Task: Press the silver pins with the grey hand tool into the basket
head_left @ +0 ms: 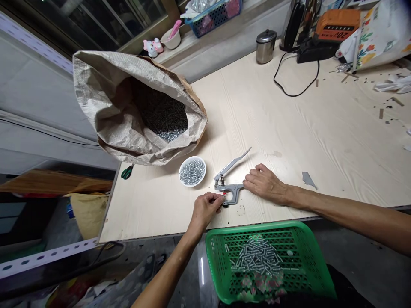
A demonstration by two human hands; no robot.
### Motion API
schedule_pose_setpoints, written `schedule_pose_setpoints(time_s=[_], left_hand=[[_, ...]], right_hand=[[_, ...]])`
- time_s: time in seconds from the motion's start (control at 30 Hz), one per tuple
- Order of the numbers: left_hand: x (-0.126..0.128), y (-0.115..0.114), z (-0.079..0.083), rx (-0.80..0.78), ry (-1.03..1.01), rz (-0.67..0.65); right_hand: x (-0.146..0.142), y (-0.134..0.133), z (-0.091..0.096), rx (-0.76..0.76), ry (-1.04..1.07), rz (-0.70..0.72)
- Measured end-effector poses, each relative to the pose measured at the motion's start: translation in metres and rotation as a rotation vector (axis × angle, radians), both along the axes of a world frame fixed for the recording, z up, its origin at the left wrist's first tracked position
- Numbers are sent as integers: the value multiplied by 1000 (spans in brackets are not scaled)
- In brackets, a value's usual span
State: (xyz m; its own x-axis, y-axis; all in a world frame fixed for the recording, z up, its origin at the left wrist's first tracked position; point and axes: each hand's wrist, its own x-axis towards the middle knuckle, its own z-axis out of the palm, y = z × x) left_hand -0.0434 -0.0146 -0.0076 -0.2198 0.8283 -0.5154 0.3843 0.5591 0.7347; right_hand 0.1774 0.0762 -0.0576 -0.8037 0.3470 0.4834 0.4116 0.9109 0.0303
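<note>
A grey hand press tool (230,181) with a long raised lever lies on the pale wooden table (289,128). My left hand (205,209) pinches a small part at the tool's red-tipped jaw; the part is too small to name. My right hand (265,183) rests on the table with its fingers curled around the tool's lower handle. A small white bowl (192,171) full of little metal pieces sits just left of the tool. Below the table's front edge, a green plastic basket (269,261) holds several similar metal pieces.
A big open paper sack (135,107) of metal pieces stands at the table's left. Green-handled scissors (127,172) lie near the left edge. At the back are a steel canister (266,46), a black cable (289,81), an orange device (337,23) and scattered scraps.
</note>
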Motion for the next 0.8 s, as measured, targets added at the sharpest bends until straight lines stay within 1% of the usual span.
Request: schedule_pose_setpoints(time_s=[0.1,0.27,0.4,0.5,0.63,0.7,0.8], left_hand=[[-3,7,1,-90,-52,-4],[-1,16,10,-203,-18,-74],[2,21,15,-309,-60,-19],[3,22,16,-333,-94,5],[3,22,15,-345,-109,28],[3,21,15,-347,-112,35],[5,21,16,-353,-111,46]], right_hand=[[-3,1,1,-70,-16,-7],[-3,1,4,-117,-45,20],[-3,0,3,-133,-43,25],[-2,-2,2,-182,-71,12],[2,1,7,-356,-65,7],[5,9,10,-420,-27,16],[5,28,14,-425,-50,14]])
